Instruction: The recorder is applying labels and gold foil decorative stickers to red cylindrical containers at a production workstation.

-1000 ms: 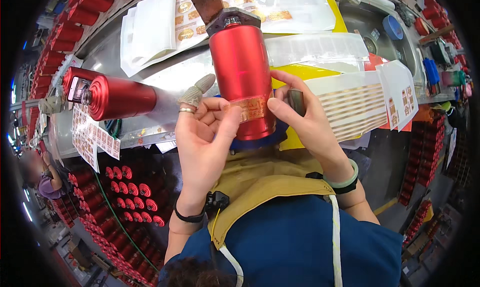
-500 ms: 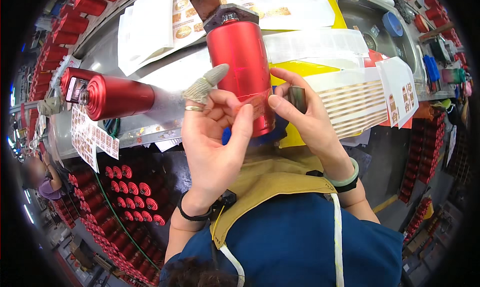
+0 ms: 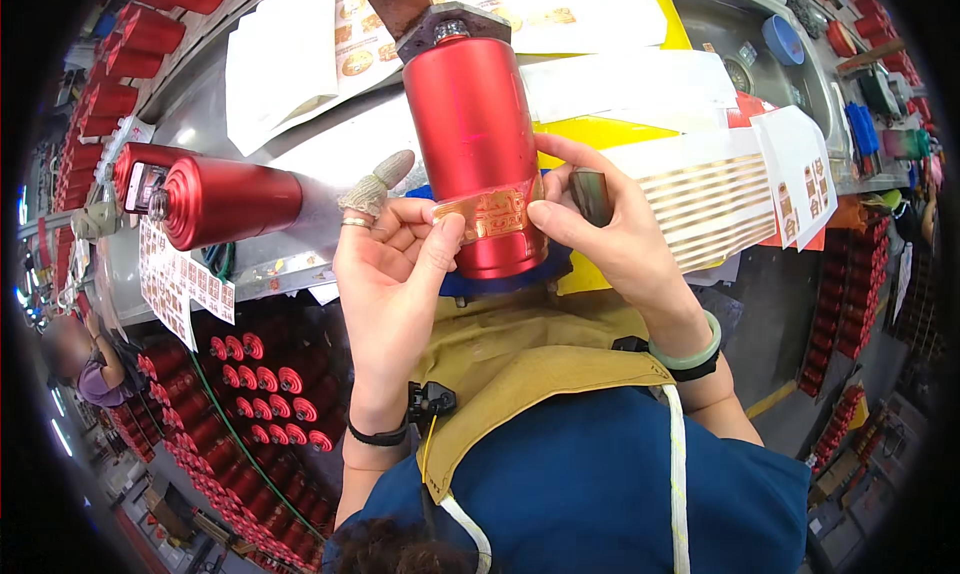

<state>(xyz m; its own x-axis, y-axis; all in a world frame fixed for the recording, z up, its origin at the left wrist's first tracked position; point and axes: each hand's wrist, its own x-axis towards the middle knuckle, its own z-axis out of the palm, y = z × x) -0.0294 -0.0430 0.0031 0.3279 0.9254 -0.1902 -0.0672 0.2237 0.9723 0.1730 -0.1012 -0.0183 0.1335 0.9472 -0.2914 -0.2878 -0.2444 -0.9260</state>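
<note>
Left hand (image 3: 395,259) and right hand (image 3: 610,239) press a gold label (image 3: 490,217) onto the red cylinder (image 3: 478,144), crowded between label sheets (image 3: 715,199).

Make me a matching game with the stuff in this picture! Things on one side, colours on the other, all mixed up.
Things:
1. Cylinder held upright between the hands
2. Label on that cylinder
3. Bangle on the right wrist
4. Apron

Colours:
A. pale green
B. tan
C. red
D. gold

Pairs: 1-C, 2-D, 3-A, 4-B
</note>
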